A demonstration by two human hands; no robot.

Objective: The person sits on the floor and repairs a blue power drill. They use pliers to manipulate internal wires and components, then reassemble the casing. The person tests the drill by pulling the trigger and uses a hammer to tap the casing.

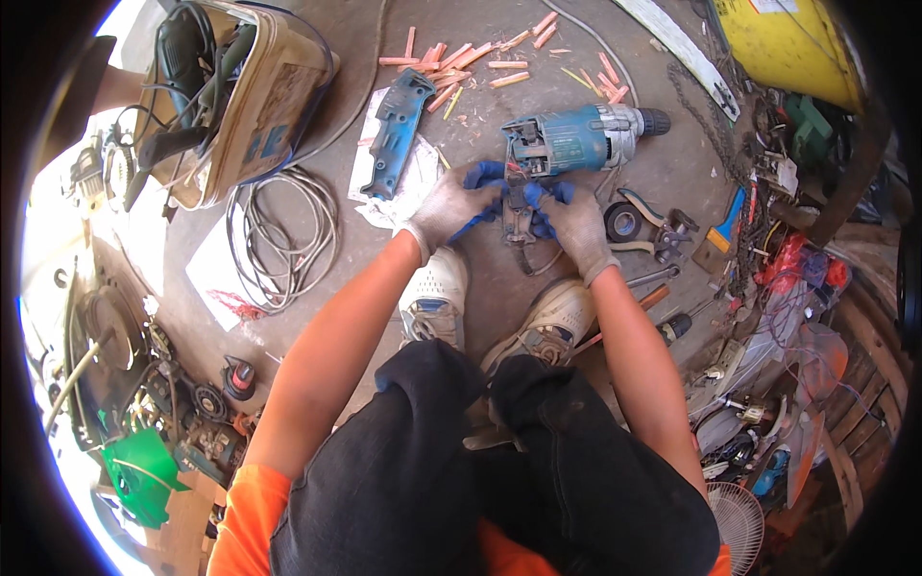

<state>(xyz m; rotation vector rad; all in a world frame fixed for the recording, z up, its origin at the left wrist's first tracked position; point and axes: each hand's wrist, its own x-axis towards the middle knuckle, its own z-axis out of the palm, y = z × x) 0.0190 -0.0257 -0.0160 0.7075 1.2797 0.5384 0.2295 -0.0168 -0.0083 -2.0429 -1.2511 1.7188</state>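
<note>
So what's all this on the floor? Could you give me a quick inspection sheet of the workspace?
Surface: bare concrete floor, dusty.
Job's things: blue drill lying opened, its handle parts between both hands; blue handle cover lies apart on paper.
Clutter: pink sticks, tape roll, pliers, screwdriver, tool bag.
Hands: left hand and right hand, gloved, both gripping the handle parts.
Cables: grey coil.
Surroundings: yellow container, wires, fan, green part.
</note>
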